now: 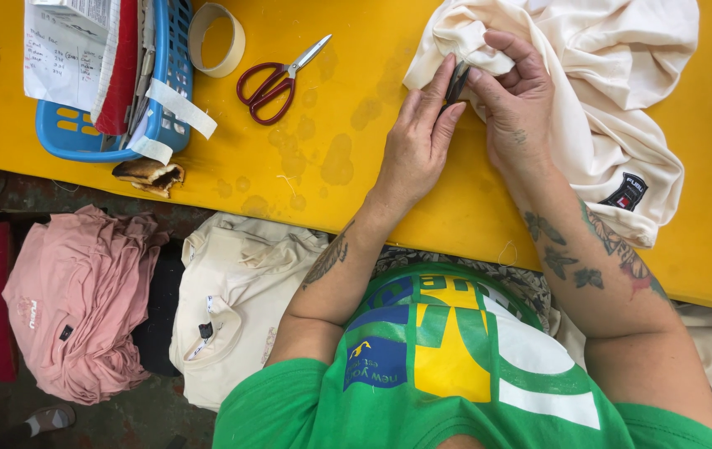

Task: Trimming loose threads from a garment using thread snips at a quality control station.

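the big yellow work table (347, 100) had a cream cotton garment (613, 91) bunched at its far right side, and that's where both hands were. the right hand (518, 104) was pinching a fold of the fabric, the left hand (418, 141) gripping a small dark thread snipper (456, 83) right against it. i'd say keeping the fold taut and only the tips near the seam would be the way to avoid nicking cloth. red-handled scissors (277, 83) and a blue plastic basket (115, 125) sat well apart to the left.
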